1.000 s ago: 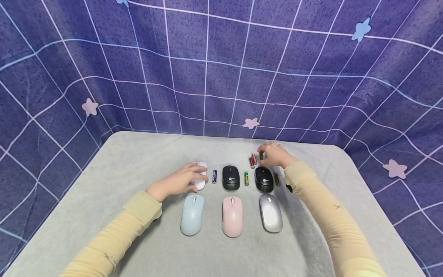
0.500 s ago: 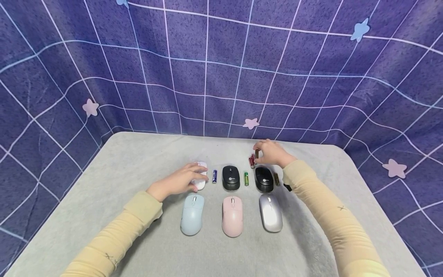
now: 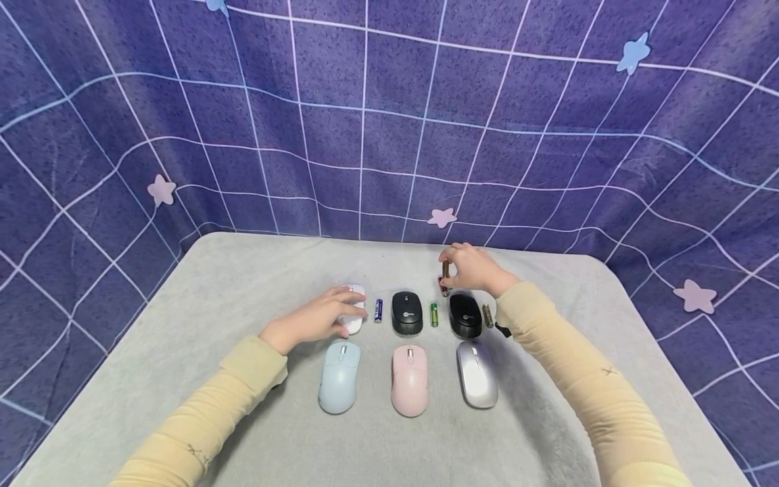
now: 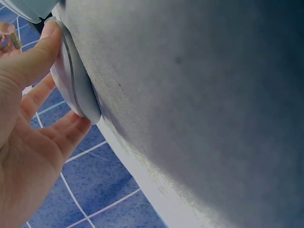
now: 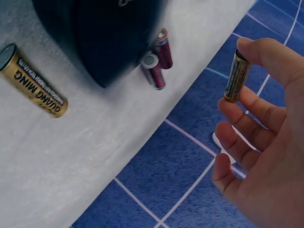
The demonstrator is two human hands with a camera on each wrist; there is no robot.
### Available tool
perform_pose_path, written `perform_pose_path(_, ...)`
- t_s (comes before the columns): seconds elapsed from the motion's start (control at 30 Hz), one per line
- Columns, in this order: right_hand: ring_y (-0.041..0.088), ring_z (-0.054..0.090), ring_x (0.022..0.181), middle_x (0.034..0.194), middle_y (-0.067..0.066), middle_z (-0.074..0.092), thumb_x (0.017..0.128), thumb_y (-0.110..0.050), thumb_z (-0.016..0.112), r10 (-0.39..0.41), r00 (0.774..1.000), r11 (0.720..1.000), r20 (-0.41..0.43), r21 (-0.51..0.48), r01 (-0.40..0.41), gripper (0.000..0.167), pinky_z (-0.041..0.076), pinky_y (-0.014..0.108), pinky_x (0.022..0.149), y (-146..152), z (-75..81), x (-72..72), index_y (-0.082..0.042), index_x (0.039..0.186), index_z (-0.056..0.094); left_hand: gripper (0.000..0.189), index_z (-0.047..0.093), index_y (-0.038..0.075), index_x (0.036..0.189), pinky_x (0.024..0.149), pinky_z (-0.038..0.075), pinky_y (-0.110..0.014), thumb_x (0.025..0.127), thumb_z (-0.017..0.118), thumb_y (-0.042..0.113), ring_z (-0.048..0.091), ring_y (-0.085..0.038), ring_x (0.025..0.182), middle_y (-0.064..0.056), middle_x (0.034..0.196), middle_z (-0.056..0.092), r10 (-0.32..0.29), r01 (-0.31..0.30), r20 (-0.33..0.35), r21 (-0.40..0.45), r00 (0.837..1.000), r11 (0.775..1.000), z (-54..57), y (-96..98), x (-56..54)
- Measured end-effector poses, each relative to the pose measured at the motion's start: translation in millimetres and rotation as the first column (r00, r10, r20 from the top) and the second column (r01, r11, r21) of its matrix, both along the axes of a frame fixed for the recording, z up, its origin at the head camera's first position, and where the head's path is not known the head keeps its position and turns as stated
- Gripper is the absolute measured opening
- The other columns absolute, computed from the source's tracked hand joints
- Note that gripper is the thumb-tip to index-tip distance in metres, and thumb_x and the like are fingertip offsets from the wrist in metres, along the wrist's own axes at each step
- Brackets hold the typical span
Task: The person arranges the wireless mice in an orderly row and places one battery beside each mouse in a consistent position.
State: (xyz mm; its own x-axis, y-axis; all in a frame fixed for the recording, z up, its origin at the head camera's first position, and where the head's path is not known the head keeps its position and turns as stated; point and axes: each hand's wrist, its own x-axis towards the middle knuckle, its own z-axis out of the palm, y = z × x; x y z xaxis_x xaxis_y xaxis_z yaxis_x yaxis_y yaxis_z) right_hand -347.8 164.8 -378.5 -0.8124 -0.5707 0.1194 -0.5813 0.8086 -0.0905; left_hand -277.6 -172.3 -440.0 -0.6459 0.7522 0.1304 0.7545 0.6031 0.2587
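My left hand (image 3: 316,316) holds a white computer mouse (image 4: 73,73) by its sides, thumb on one side and fingertips on the other; the mouse sits on the table. My right hand (image 3: 476,269) pinches a gold-and-black battery (image 5: 236,78) end to end between thumb and finger, raised over the table's far side. Just below it lie two red batteries (image 5: 153,71), partly covered by the hand in the head view. Another gold battery (image 5: 35,80) rests beside the right-hand black mouse (image 3: 465,316), near my right wrist.
A blue battery (image 3: 379,311), a second black mouse (image 3: 407,313) and a green battery (image 3: 434,315) line the middle row. In front stand a light blue mouse (image 3: 339,379), a pink mouse (image 3: 410,382) and a silver mouse (image 3: 477,375). A blue gridded curtain (image 3: 389,135) hangs behind the table.
My right hand has moved left with the gold-and-black battery, from right of the red batteries to above them. My left hand has stayed on the white mouse.
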Motion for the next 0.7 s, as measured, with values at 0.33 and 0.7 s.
perform_pose_path(0.33,0.028,0.058,0.098,0.102,0.006,0.062,0.072,-0.034,0.076,0.013,1.0,1.0,-0.026,0.013,-0.012,0.048,0.052,0.047,0.078,-9,11.7,11.6,-0.008,0.111,0.065,0.047,0.066,0.013,0.118,0.111,0.026,-0.056,0.073,0.077,0.019,0.035,-0.045,0.131,-0.015,0.137,0.051,-0.003,0.003,-0.011,0.003,1.0,1.0,-0.4,-0.1,-0.5)
perform_pose_path(0.7,0.025,0.059,0.094,0.106,0.006,0.062,0.073,-0.032,0.076,0.081,0.996,0.997,-0.042,-0.004,-0.082,0.049,0.051,0.044,0.083,-26,26.3,30.8,-0.007,0.113,0.064,0.046,0.066,0.012,0.118,0.111,0.026,-0.056,0.073,0.077,0.018,0.036,-0.045,0.131,-0.016,0.136,0.051,-0.01,0.01,-0.017,0.009,1.0,1.0,-0.4,-0.6,-0.8)
